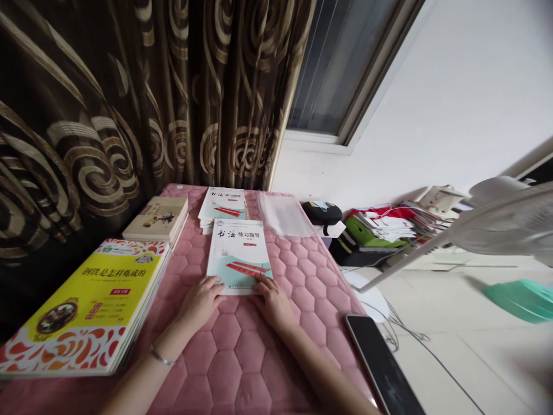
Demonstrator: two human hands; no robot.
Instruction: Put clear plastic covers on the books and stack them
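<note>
A white and pale-green calligraphy workbook with a red drawing on its cover lies face up before me on a pink quilted table cover. My left hand closes on its lower left corner, fingers at the cover and thumb by the bottom edge. At the lower right corner, my right hand has its fingers over the cover, with the thumb near the edge. Whether anything is gripped underneath is hidden. Just behind lies a small stack of similar workbooks, partly covered by the near one.
On the left are a stack topped by a yellow book and a beige stack of books. Clear plastic sleeves lie at the back right. A phone rests along the right edge, near a white fan. Patterned curtains hang behind.
</note>
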